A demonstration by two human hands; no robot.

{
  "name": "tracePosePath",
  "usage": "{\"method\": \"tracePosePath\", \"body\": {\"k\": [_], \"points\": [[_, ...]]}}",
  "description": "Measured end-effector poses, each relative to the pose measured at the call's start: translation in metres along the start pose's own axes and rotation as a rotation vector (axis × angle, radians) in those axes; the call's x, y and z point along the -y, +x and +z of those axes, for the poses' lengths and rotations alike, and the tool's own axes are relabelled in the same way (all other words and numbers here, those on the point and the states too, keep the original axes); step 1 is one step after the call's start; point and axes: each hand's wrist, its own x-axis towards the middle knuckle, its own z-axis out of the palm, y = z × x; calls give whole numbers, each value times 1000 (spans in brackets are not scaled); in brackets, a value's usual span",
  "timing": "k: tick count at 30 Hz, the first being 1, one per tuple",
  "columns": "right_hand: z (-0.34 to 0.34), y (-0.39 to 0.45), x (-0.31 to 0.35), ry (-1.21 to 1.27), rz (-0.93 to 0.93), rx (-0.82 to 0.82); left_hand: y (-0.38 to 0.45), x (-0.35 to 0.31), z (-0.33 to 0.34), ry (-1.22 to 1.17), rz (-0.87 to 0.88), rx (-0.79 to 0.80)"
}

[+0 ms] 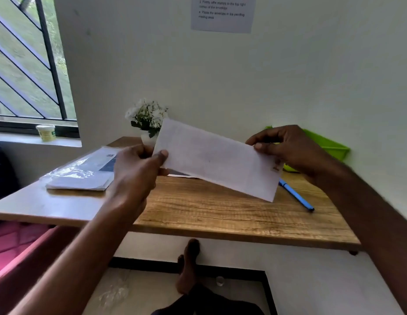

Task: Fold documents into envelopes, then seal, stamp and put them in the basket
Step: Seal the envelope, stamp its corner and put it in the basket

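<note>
Both hands are pinching a white paper envelope point(217, 159) up in the air over the wood-grain tabletop point(198, 210), left hand point(139, 169) on its 9 o'clock end, right hand point(286, 148) on the 3 o'clock end. It's a long flat rectangle, tilted down to the right; there might be a small stamp near the right thumb, too blurry to call. A bright green plastic basket point(329, 146) sits at 2 o'clock, contents hidden. A crinkly clear plastic pack of paper point(82, 171) lies at 9 o'clock, a blue pen point(296, 195) at 4 o'clock.
</note>
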Motion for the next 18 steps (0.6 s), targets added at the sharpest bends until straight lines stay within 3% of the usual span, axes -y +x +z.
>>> {"method": "tracePosePath", "body": {"k": [6, 13, 18], "points": [[-37, 35, -1, -1, 37, -62, 68, -31, 47, -442, -78, 64], [-85, 76, -17, 9, 134, -172, 145, -67, 125, -689, -271, 138], [-112, 100, -45, -65, 173, -302, 174, -86, 194, -789, -278, 169]]}}
